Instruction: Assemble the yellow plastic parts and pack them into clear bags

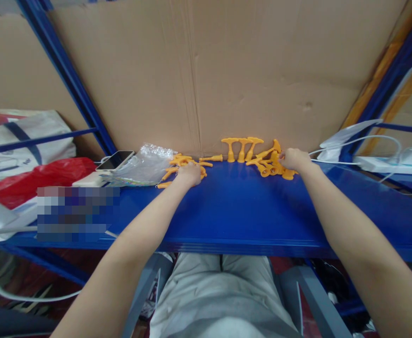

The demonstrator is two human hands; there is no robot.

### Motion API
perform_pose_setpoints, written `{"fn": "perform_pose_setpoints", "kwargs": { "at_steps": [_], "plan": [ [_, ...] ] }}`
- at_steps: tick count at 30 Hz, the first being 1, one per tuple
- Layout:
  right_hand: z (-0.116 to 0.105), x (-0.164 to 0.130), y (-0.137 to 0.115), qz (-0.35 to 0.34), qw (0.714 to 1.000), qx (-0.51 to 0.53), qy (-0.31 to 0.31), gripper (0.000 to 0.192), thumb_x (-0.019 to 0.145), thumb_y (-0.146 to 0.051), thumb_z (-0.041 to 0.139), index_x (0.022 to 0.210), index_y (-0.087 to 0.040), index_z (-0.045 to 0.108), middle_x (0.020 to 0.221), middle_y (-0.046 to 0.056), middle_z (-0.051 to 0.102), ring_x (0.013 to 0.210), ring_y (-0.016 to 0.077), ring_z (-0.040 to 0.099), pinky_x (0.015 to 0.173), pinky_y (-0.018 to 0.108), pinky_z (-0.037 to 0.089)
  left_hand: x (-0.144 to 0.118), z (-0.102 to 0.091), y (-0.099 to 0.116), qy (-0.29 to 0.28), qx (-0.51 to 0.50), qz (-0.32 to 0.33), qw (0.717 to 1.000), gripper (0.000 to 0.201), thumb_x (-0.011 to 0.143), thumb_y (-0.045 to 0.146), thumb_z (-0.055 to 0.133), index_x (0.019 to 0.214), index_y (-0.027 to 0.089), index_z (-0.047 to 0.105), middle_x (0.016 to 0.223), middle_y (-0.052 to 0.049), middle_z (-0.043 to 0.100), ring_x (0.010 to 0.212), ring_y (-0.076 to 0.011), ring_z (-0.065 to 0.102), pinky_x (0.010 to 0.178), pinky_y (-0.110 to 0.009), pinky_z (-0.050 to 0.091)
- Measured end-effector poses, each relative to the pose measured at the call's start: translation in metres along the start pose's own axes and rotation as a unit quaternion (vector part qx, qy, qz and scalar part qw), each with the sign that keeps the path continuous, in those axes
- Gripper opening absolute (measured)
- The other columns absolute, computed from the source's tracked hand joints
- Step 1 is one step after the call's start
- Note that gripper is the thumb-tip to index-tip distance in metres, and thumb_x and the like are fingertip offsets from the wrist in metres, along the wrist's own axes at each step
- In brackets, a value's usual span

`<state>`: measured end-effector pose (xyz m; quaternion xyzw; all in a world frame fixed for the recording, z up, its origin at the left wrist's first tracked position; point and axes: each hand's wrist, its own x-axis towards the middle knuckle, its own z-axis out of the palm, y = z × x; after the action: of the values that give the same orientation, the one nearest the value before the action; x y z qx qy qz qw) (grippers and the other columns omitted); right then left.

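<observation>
While the left hand (190,173) and right hand (295,159) touch orange T-handles (269,152) near the tabletop's (230,206) rear edge, their fingers' opening and hold are unclear.

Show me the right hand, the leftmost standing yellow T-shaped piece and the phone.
Right hand (295,159), head view: back of hand.
Leftmost standing T-shaped piece (230,152), head view: stem.
Phone (114,160), head view: dark screen.

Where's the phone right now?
In the head view, the phone is on the left side, farther left than the person's left hand, with the clear plastic bag just to its right.
</observation>
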<state>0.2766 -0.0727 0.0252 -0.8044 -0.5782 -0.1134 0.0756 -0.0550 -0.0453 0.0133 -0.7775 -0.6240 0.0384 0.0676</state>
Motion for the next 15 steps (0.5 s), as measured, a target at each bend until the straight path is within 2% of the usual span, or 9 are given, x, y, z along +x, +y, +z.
{"fn": "perform_pose_setpoints", "kwargs": {
  "at_steps": [4, 8, 15],
  "plan": [
    [0.009, 0.004, 0.005, -0.008, 1.000, -0.006, -0.027, 0.039, 0.084, -0.024, 0.055, 0.121, -0.021, 0.066, 0.122, 0.016, 0.069, 0.113, 0.0322, 0.065, 0.088, 0.044, 0.050, 0.000, 0.005, 0.010, 0.018, 0.022, -0.003, 1.000, 0.055, 0.091, 0.024, 0.047, 0.146, 0.019, 0.046, 0.152, -0.021, 0.044, 0.131, -0.0380, 0.051, 0.103, -0.055, 0.044],
    [0.013, 0.007, 0.008, 0.003, 0.999, -0.018, -0.041, 0.044, 0.081, -0.028, 0.056, 0.123, -0.015, 0.061, 0.118, 0.021, 0.069, 0.108, 0.0343, 0.066, 0.082, 0.044, 0.051, -0.004, 0.003, 0.015, 0.022, 0.008, 0.017, 1.000, 0.057, 0.092, 0.023, 0.043, 0.148, 0.015, 0.044, 0.156, -0.021, 0.037, 0.133, -0.0394, 0.049, 0.105, -0.053, 0.043],
    [0.018, 0.008, 0.012, 0.028, 0.998, -0.016, -0.050, 0.047, 0.080, -0.029, 0.055, 0.125, -0.015, 0.059, 0.115, 0.021, 0.068, 0.107, 0.0349, 0.067, 0.083, 0.045, 0.052, -0.002, 0.005, 0.010, 0.044, 0.014, 0.035, 0.998, 0.051, 0.091, 0.020, 0.044, 0.142, 0.017, 0.052, 0.142, -0.020, 0.056, 0.123, -0.0367, 0.058, 0.096, -0.049, 0.048]
  ]
}}
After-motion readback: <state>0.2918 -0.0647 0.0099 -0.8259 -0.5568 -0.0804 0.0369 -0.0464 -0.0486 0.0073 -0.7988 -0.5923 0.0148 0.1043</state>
